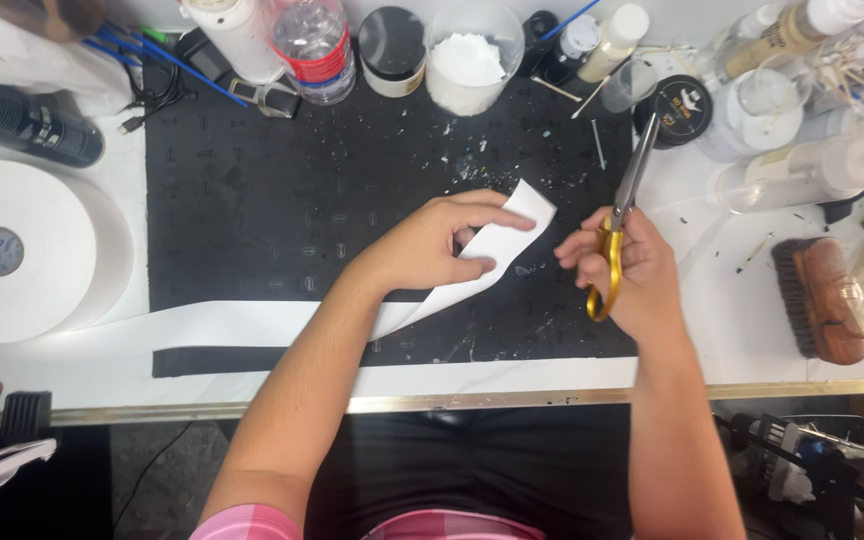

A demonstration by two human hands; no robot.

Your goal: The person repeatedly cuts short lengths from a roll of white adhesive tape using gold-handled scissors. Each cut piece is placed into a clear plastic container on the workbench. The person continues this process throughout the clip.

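White powder (464,62) fills a clear tub (473,25) behind the left hand (422,245).

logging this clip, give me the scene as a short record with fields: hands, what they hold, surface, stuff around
left hand: left hand pinches the end of a white paper strip
right hand: right hand holds gold-handled scissors, blades pointing up and away, apart from the strip
strip: runs left toward a large white paper roll
surface: black mat flecked with white bits, on a white table
around: wooden brush at right; clear tub of white pads, water bottle at back
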